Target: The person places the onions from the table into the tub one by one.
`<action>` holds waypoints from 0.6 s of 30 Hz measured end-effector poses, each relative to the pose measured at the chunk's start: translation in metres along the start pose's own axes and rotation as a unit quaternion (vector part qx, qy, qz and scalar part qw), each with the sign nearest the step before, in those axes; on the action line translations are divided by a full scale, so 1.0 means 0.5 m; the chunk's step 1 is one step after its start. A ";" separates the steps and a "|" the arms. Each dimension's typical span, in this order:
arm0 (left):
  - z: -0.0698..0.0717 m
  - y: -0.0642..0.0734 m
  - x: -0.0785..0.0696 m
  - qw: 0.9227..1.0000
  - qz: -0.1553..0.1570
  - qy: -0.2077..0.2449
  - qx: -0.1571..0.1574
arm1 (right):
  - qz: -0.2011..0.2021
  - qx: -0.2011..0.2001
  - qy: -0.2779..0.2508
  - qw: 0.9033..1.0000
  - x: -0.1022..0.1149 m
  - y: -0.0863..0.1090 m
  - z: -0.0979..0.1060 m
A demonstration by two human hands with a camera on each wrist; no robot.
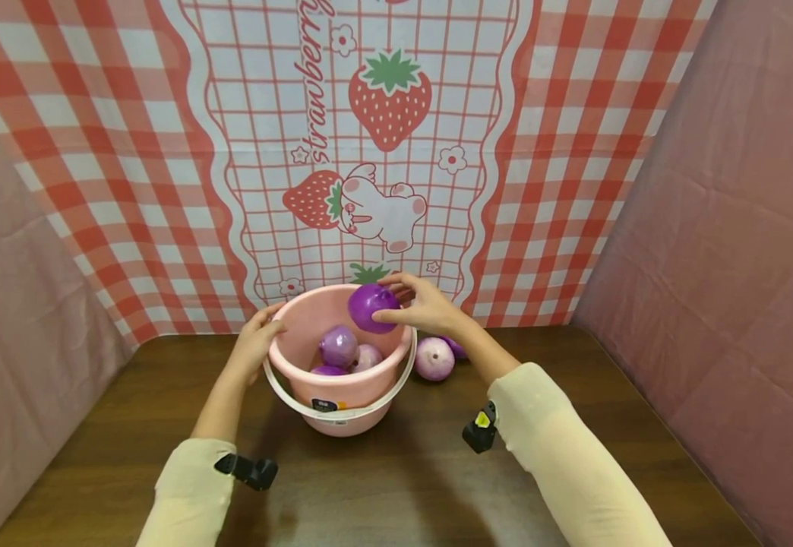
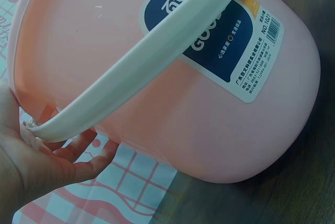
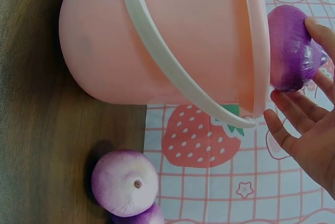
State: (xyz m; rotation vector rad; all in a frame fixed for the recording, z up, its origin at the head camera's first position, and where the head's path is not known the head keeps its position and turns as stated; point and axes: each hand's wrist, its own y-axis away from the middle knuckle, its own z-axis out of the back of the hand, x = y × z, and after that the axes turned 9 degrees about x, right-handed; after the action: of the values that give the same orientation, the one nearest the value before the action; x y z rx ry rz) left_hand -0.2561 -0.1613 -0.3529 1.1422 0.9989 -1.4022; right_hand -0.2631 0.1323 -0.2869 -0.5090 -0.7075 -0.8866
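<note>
A pink bucket [image 1: 308, 372] with a white handle [image 2: 128, 75] stands on the table, tilted slightly toward me in the head view. My left hand [image 1: 254, 346] grips its left rim, thumb over the edge and fingers outside beneath the handle's end. Over the right part of the opening, my right hand [image 1: 427, 306] holds a purple onion [image 1: 367, 308] between thumb and fingers. In the right wrist view this onion [image 3: 290, 48] overlaps the rim, its pointed top toward the palm. Several more onions [image 1: 338, 346] lie inside the bucket.
To the right of the bucket a pale purple onion [image 1: 434, 359] sits on the brown table [image 1: 540, 410], with a darker onion [image 1: 456, 348] partly hidden behind it. A red-and-white checked strawberry cloth [image 1: 396, 190] hangs behind, and pink cloth [image 1: 697, 251] covers both sides.
</note>
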 end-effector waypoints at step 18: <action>0.000 0.000 0.000 1.000 -0.003 0.004 0.006 | 0.013 0.011 -0.003 1.000 0.012 -0.013 -0.018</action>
State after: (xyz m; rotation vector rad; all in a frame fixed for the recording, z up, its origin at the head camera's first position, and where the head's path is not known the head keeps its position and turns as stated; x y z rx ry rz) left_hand -0.2562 -0.1610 -0.3528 1.1543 1.0022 -1.4109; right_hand -0.2628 0.1196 -0.2876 -0.5008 -0.7145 -0.8519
